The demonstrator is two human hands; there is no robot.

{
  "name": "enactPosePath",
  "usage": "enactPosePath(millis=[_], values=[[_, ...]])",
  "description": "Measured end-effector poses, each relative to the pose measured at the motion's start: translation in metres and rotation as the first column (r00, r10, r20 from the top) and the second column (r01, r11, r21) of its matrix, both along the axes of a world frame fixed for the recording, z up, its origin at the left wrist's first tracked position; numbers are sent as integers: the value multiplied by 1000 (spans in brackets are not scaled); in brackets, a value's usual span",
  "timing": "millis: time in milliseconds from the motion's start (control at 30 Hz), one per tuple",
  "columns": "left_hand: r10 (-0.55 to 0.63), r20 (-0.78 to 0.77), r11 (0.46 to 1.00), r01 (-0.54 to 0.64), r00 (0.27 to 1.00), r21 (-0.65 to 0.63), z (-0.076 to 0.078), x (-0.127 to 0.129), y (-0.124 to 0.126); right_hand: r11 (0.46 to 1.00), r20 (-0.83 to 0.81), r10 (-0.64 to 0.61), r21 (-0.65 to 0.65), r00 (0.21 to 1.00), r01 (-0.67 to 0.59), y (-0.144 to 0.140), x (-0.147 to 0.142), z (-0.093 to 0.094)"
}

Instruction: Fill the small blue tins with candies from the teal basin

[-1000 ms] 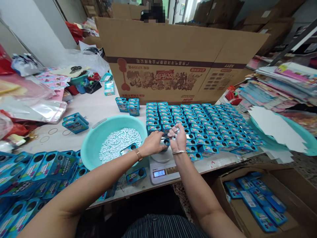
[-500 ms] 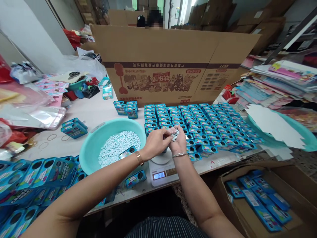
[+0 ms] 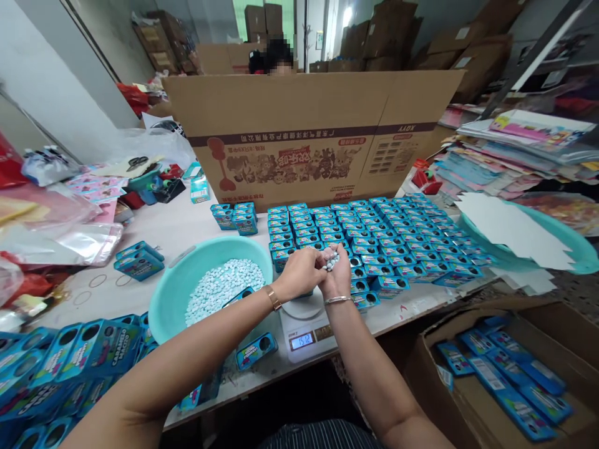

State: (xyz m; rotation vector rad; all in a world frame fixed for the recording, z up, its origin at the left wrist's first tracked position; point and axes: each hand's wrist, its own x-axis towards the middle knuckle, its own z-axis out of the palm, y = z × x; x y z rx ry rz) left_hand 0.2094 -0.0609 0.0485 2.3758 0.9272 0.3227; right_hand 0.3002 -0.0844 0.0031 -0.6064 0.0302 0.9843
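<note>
At the far left, at about 8 o'clock, a heap of blue tins [image 3: 70, 358] is seen lying at the table's near edge, with a small stack of the same tins [image 3: 138, 260] set apart at 9 o'clock on the bare table [image 3: 178, 218]. Just right of these, a teal basin [image 3: 185, 284] is found, its floor covered with pale blue candies [image 3: 224, 287] and one tin [image 3: 239, 295] lying tilted among them. The left hand [image 3: 299, 273] is held just right of the basin above a white scale [image 3: 304, 333], its fingers curled narrowly and pinching at the small candies [image 3: 331, 262] held by the other hand. The right hand [image 3: 337, 274] is cupped closed around that handful, touching the left hand at the fingertips. Whether a tin rests on the scale pan beneath the hands cannot be told. From 12 to 2 o'clock, rows of upright blue tins [image 3: 388, 237] are ranged before a large cardboard sheet [image 3: 318, 125]. At 3 o'clock a second teal basin [image 3: 580, 249] is covered by white paper [image 3: 515, 231], and at 5 o'clock an open carton [image 3: 552, 349] holding flat blue packs [image 3: 510, 380] is seen.
</note>
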Motion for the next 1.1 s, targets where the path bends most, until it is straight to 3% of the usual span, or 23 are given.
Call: enactPosePath(millis=[100,200,267,333,400,500,667,767,900,1000,1100], values=[[-54,63,998,55,997,-22,-3,0,4,1000,-95,23,-2,995,-23,1,3,1],[-60,194,948,116,979,-295,-8,-2,17,999,-182,41,-12,983,-43,1,9,1],[-21,207,907,105,978,-408,-11,-6,25,999,-229,44,-8,973,-47,0,13,0],[-13,114,942,51,993,-331,-14,-12,29,999,-233,48,9,971,-47,-3,18,-2],[-33,-48,992,27,998,-124,-17,-17,25,999,-204,45,28,978,-40,-5,22,-4],[-48,-202,996,62,978,65,-18,-22,16,998,-172,41,46,984,-34,-9,28,-6],[-74,-229,986,105,971,127,-17,-25,17,999,-214,28,27,976,-22,-13,32,-2],[-86,-316,972,149,945,180,-24,-29,16,999,-285,37,19,958,-33,-15,31,4],[-148,-409,962,227,900,150,-30,-31,10,994,-315,104,44,943,-95,-21,34,8],[-127,-368,972,189,921,139,-7,-41,36,995,-375,93,8,922,-97,-22,47,6],[15,-232,981,31,973,191,41,-83,87,999,-395,41,41,918,-27,-24,60,10]])
